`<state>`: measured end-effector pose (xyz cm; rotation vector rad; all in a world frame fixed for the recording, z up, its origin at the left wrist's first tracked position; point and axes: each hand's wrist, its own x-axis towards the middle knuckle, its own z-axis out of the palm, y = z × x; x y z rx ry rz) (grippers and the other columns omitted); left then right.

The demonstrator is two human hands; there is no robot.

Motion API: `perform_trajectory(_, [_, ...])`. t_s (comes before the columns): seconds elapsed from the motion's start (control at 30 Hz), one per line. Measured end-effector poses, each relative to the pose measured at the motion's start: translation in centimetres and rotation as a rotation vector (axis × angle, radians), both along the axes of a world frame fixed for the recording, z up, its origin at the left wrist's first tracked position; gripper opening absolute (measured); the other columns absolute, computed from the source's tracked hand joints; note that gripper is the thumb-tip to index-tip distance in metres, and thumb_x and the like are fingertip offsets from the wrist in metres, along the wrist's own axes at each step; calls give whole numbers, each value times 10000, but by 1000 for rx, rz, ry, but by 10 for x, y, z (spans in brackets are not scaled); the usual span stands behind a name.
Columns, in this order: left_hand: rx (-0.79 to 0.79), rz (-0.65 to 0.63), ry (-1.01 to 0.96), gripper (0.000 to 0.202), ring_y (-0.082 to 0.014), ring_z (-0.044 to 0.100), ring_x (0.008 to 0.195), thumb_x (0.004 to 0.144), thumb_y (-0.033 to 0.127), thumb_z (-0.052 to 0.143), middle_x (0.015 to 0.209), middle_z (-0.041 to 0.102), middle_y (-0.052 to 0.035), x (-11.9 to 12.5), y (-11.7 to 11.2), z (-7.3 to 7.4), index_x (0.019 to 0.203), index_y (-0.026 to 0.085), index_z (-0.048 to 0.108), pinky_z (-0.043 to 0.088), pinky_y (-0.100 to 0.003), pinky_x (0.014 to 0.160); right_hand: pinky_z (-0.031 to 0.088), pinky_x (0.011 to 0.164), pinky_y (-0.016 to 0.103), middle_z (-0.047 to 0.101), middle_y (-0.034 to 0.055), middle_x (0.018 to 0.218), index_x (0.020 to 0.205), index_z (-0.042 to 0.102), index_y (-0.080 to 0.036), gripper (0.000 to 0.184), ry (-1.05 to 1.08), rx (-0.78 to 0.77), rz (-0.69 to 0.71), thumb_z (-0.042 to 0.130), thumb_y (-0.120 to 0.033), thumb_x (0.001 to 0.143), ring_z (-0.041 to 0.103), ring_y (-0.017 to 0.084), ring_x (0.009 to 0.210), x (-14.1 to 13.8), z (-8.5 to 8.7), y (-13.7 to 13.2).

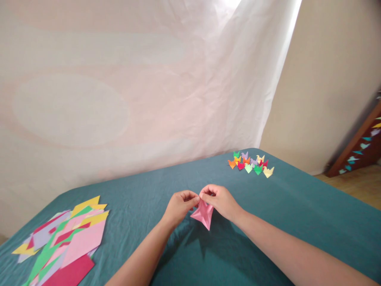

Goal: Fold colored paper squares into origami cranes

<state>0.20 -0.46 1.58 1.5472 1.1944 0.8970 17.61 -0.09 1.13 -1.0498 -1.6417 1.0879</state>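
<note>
A pink folded origami paper (pixel 204 215) hangs just above the green-covered table, creased, with several points sticking out. My left hand (pixel 182 205) pinches it near its top, thumb and forefinger together. From the other side my right hand (pixel 219 201) also pinches the top, its fingertips meeting those of the left hand. The fingers hide the upper edge of the paper. Its lower tip points down toward the cloth, where shadows of the hands and paper fall.
A loose pile of coloured paper sheets (pixel 85 242) lies at the table's left. Several small folded paper birds (pixel 249 168) stand grouped near the far right corner of the green tablecloth (pixel 143 190). A pale curtain (pixel 154 103) hangs behind. More paper birds (pixel 353 159) decorate a brown surface at far right.
</note>
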Motion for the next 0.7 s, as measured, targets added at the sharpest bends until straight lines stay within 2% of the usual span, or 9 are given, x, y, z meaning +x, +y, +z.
perform_trajectory(0.4, [-12,-45,36,235,-127,560,634,738,347,641,715,656,-31,-3,0,2,788,121,682,430,-217,611,407,572,210,625,-8,664,746,635,-157,99,14,-20,21,568,-227,765,539,113,600,1,-2,0])
perform_trajectory(0.7, [-40,-93,57,241,-108,523,582,726,356,643,658,632,-11,-6,0,0,752,118,677,384,-203,569,417,585,214,624,-5,667,748,636,-159,114,14,-23,9,559,-242,768,544,119,613,1,-2,0])
